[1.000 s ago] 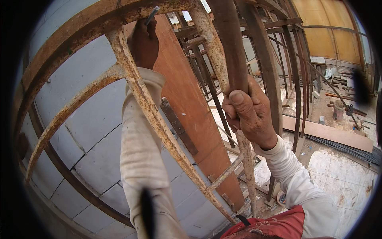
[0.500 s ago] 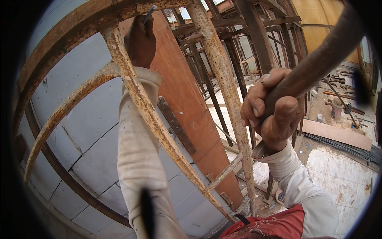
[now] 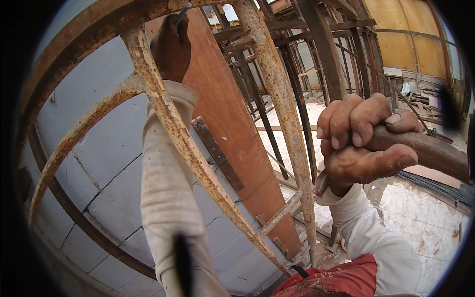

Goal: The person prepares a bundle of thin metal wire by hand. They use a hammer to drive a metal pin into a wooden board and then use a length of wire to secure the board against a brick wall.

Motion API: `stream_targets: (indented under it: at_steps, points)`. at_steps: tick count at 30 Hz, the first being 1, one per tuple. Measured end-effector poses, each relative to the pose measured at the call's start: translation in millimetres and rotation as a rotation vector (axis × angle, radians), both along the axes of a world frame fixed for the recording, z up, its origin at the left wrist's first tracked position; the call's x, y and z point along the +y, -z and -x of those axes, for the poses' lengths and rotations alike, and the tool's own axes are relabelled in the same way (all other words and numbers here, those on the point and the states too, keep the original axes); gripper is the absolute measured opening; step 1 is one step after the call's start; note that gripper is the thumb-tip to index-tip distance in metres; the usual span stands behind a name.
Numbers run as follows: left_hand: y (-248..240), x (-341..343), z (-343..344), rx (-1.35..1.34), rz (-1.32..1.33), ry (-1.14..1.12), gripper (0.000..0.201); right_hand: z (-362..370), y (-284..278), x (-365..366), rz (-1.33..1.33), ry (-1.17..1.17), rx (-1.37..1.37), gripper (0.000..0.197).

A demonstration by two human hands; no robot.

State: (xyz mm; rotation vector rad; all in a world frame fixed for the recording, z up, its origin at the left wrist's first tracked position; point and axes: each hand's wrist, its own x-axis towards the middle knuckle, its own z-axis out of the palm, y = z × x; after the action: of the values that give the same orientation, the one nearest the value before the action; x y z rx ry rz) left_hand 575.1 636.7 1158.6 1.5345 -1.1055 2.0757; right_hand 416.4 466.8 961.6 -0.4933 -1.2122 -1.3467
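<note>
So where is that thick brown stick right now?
The thick brown stick is at the right of the head view, gripped in the person's right hand, to the right of the rusty bar.

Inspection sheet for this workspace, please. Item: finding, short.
Surface: floor of pale tiles, stained.
Work items: rusty metal frame, paint flaking; brown rounded handle; thin pale rod.
Clutter: scrap pieces strewn at far right.
Left hand: fingers closed on the rod, its tip sticking out.
Right hand: fingers wrapped around the handle; tool's head not visible.
Cables: none certain; dark strands at right, rods or wire, can't tell.
Surroundings: grey block wall, orange-brown board, dark upright posts, yellow panelling behind.
</note>
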Motion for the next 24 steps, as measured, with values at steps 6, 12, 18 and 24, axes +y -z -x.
stream_targets:
  at_steps: [6, 12, 18, 24]
  points:
    - [2, -1, -6, -0.017, 0.03, -0.045, 0.027, -41, 21, 13, 0.554, 0.262, 0.801, 0.045]
    - [4, -2, -2, 0.019, 0.015, -0.041, 0.025, 4, 6, -2, -0.021, 0.036, 0.146, 0.064]
    - [-1, 0, 1, 0.147, 0.081, -0.12, 0.026, -47, 18, 20, 0.571, -0.144, 0.928, 0.037]
    - [3, 4, -4, 0.029, 0.0, -0.046, 0.03, -14, 12, 7, 0.003, -0.061, 0.207, 0.053]
